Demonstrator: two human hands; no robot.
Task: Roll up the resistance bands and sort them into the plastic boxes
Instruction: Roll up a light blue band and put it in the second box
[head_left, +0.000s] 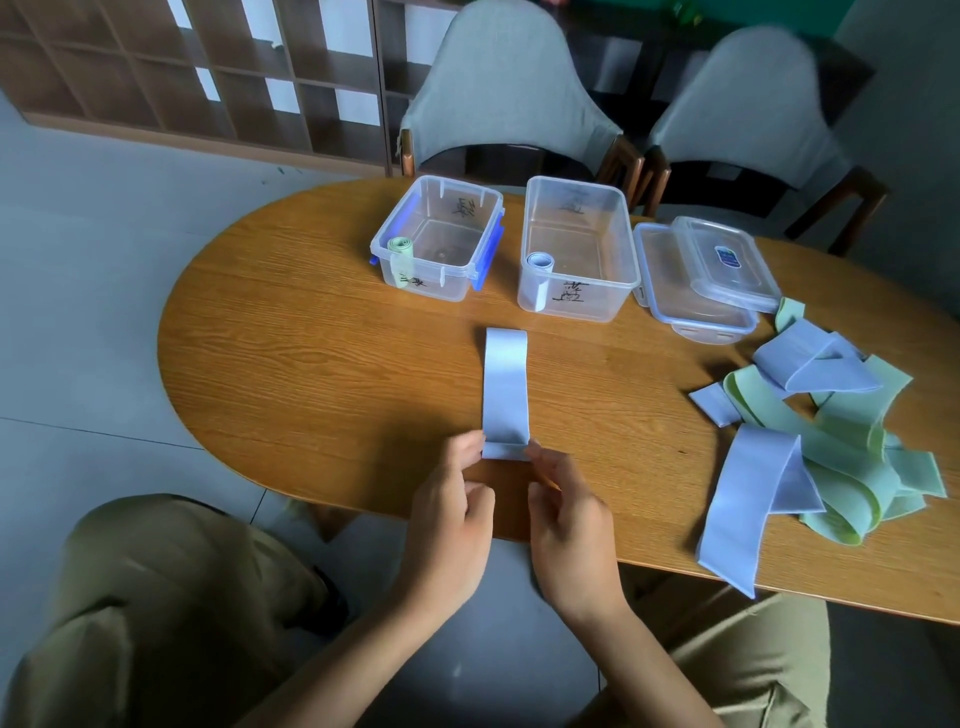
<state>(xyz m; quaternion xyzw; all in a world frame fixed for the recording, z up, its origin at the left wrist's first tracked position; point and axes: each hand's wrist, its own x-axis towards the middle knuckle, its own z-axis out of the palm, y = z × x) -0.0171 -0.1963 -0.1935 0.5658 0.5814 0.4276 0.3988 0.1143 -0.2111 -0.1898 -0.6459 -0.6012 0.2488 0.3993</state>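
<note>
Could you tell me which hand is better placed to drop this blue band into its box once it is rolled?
Probably the right hand: the box with the blue roll stands ahead, slightly to its side. Both hands pinch the blue band.

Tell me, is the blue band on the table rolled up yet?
Barely: the blue band lies flat, only its near end turned over between both hands.

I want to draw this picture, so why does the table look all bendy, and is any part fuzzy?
In the head view, the wide lens bows the table edge and the shelf lines; the far right chair is smeared at its top; both hands, left hand and right hand, look sharp on the blue band; soft shadow lies under the fingers.
</note>
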